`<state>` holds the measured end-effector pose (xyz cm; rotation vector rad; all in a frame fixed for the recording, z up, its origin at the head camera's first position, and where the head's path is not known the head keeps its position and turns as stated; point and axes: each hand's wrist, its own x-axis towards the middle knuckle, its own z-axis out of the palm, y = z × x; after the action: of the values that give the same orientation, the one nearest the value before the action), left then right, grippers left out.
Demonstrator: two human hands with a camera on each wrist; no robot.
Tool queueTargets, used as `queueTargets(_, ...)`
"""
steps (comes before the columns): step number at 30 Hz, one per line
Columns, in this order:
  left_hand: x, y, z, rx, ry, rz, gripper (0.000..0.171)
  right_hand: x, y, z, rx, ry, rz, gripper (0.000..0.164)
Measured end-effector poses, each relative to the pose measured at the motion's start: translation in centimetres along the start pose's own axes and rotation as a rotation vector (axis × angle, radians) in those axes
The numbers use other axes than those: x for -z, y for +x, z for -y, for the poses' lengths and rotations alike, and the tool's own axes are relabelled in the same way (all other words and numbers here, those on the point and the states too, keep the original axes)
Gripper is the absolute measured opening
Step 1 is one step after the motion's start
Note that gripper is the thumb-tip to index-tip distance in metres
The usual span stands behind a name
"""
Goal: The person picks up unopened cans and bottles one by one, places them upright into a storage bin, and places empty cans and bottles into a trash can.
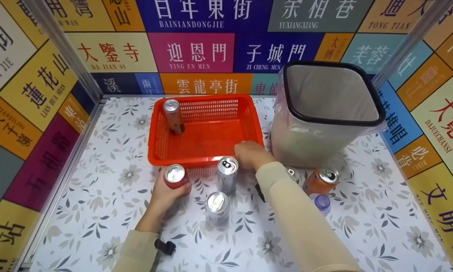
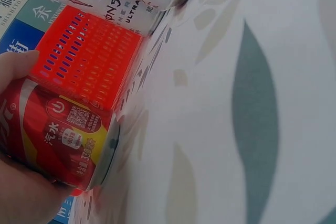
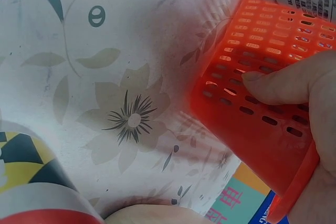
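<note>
My left hand [image 1: 165, 196] grips a red soda can [image 1: 178, 184] in front of the basket's left part; its red and yellow label shows in the left wrist view. With my right hand [image 1: 250, 154] I hold the near right corner of the red plastic basket [image 1: 207, 161], the thumb lying on its slotted outer wall in the right wrist view. Between my hands stand a tall silver energy drink can [image 1: 227, 179] and, nearer to me, a white can [image 1: 217, 211] with red script. Inside the basket, at its left side, a slim can [image 1: 172, 113] stands slightly tilted.
A lined waste bin [image 1: 306, 141] with a black rim stands right of the basket. Before it are an orange can [image 1: 319, 183], another can [image 1: 292, 173] partly hidden by my sleeve, and a purple-capped bottle [image 1: 321, 204]. Sign-covered walls [image 1: 196, 53] enclose the flowered tabletop [image 1: 109, 181].
</note>
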<state>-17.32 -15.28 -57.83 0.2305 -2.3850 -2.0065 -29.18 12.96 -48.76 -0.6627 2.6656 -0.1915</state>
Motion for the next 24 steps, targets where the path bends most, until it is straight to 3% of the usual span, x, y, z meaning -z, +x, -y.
queueTargets(8,-0.1,0.0,0.3,-0.033,-0.007,0.001,0.088,0.0,-0.1,0.0,0.026,-0.047,-0.006,0.017)
queueTargets(17,-0.1,-0.7,0.1,0.004,0.025,-0.001,0.093,0.0,-0.1,0.0,0.016,-0.026,-0.014,0.017)
queueTargets(24,0.0,-1.1,0.1,-0.014,0.009,0.014,0.093,-0.1,-0.1,0.0,0.014,-0.025,-0.019,0.017)
